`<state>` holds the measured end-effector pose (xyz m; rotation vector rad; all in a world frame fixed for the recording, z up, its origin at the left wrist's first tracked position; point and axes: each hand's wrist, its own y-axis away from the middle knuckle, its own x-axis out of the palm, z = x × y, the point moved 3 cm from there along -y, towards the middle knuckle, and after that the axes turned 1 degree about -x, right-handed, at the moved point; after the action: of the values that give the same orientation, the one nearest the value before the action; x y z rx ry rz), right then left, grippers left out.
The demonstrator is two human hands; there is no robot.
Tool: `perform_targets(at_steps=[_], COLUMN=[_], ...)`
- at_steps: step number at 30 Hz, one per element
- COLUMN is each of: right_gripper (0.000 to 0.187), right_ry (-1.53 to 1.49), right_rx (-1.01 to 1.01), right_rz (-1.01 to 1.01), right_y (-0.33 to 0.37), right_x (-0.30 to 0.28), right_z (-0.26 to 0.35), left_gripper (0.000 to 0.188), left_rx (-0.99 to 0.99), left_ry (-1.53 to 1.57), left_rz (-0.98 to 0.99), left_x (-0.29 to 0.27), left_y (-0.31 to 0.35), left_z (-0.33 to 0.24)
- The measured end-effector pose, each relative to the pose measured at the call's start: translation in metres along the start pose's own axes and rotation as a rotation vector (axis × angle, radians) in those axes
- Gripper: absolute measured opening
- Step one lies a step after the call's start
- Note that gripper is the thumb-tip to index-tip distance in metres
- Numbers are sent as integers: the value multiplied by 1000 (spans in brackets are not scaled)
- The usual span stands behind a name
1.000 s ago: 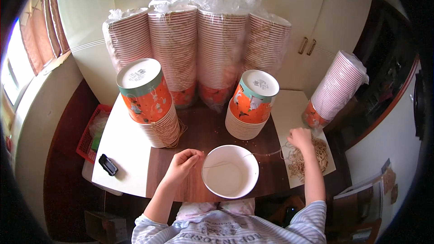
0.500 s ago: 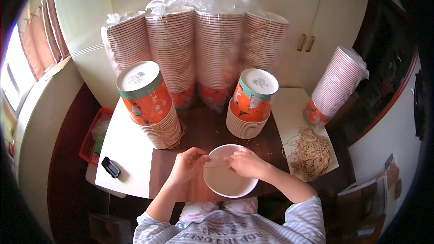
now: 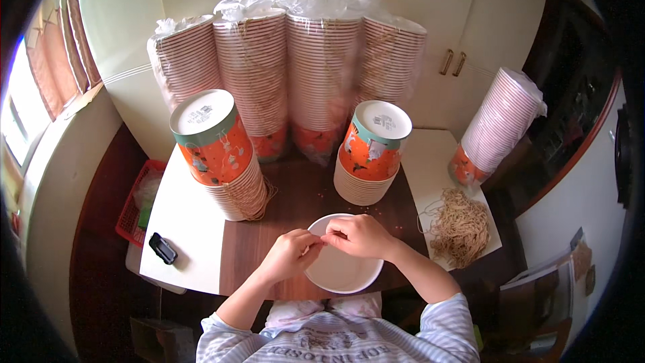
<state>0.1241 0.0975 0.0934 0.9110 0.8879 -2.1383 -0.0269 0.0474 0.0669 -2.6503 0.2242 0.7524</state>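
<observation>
In front of me a white paper bucket [image 3: 346, 275] stands with its round mouth facing up, near the table's front edge. My left hand [image 3: 294, 253] is closed in a pinch at the bucket's left rim. My right hand [image 3: 359, 235] pinches beside it, over the bucket's far part, and the fingertips of both hands meet. The string between them is too thin to make out now; it showed a moment ago. A tangled heap of beige string [image 3: 460, 228] lies on the right of the table.
Upside-down stacks of orange and green paper buckets stand left [image 3: 218, 151] and right [image 3: 369, 151] beyond my hands. Tall bagged bucket stacks [image 3: 322, 74] line the back. Another bagged stack [image 3: 497, 128] leans at right. A small black case [image 3: 163, 249] lies at left, near a red basket [image 3: 131, 208].
My hands have come together from either side of the bucket's mouth, until their fingertips meet. The thin string stretched between them no longer shows. The bucket stays nearly in place.
</observation>
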Motion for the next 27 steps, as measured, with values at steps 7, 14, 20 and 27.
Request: perform_targets(at_steps=[7, 14, 20, 27], right_gripper=[11, 15, 13, 12], right_ry=[-198, -23, 56, 148], right_rx=[67, -126, -201, -265], right_rz=[-150, -219, -191, -241], right_y=[2, 7, 4, 3], right_x=[7, 4, 9, 13], right_z=[-3, 4, 7, 8], left_gripper=[12, 17, 17, 19], left_rx=[-70, -228, -250, -292], left_ry=[87, 436, 470, 558], left_rz=[4, 47, 67, 112], left_x=[-1, 0, 0, -3], left_y=[4, 7, 8, 8], left_z=[10, 26, 30, 29])
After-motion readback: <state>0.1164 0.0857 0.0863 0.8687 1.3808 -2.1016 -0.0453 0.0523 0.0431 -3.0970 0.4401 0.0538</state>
